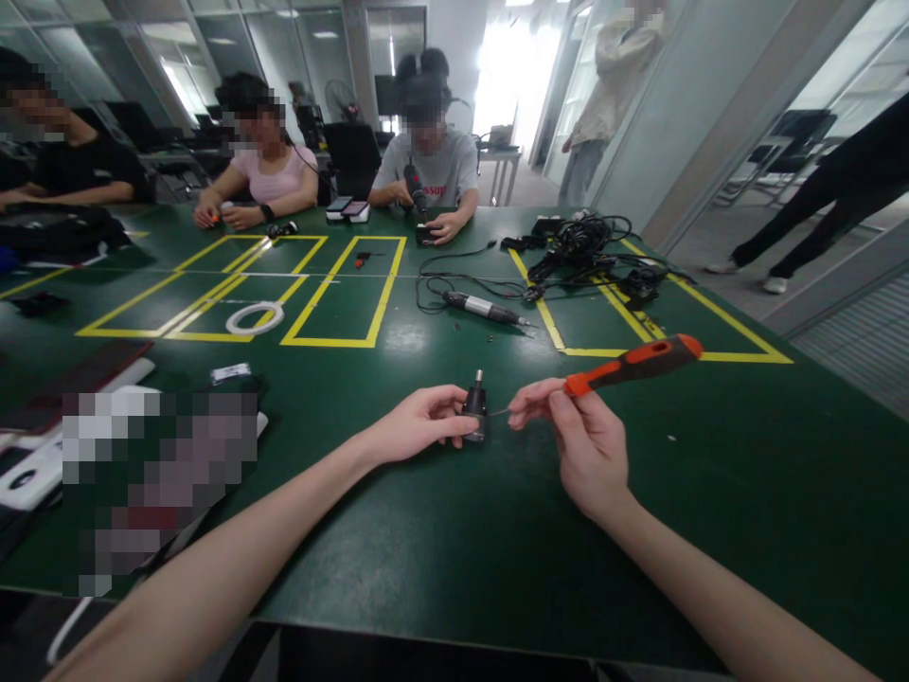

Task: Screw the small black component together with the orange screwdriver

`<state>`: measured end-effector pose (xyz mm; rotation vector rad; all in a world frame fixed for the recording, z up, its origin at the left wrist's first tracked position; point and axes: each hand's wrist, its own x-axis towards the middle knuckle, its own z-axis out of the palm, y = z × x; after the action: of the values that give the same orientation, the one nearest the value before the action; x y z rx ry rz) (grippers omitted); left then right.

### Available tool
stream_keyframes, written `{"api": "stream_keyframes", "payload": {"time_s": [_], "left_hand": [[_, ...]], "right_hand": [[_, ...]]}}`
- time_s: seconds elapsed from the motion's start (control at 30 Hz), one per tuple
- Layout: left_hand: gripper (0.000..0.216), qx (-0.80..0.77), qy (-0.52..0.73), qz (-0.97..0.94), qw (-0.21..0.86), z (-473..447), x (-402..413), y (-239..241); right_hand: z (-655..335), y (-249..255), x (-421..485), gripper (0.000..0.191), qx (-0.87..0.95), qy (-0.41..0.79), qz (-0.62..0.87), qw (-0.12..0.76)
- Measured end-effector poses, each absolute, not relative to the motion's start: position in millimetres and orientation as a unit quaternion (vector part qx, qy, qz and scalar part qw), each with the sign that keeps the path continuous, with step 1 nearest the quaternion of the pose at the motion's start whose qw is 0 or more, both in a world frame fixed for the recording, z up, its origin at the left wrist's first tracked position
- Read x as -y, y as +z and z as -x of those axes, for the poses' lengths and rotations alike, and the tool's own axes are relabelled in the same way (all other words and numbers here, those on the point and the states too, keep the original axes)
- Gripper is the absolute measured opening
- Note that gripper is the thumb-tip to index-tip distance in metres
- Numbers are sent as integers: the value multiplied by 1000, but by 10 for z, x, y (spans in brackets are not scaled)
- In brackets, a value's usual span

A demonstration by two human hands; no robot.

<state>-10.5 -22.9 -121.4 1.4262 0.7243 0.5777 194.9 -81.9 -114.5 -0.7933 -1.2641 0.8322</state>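
Observation:
My left hand [430,420] is closed round a small black cone-shaped part [475,403] with a silver metal tip pointing up. The part is held just over or on the green table; I cannot tell which. In the fingers of my right hand [586,445] is a screwdriver [635,365] with an orange and black handle. Its handle sticks up to the right, past the hand. From the fingertips a thin shaft runs left to the side of the black part. Whether the tip sits in a screw there is too small to see.
On the green table [398,559], a silver-and-black electric screwdriver [483,308] lies beyond my hands. Tangled black cables [586,248] are at the back right. A white ring [254,318] lies to the left. Several people sit across the table; one holds a power tool [415,187].

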Motion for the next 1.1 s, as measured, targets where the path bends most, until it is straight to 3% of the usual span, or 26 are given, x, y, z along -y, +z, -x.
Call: {"api": "stream_keyframes", "payload": {"time_s": [1.1], "left_hand": [[44,-319,258,-627,662,101,235,-1228]], "right_hand": [[-1952,-1121,840,25,597,324,332,655]]}}
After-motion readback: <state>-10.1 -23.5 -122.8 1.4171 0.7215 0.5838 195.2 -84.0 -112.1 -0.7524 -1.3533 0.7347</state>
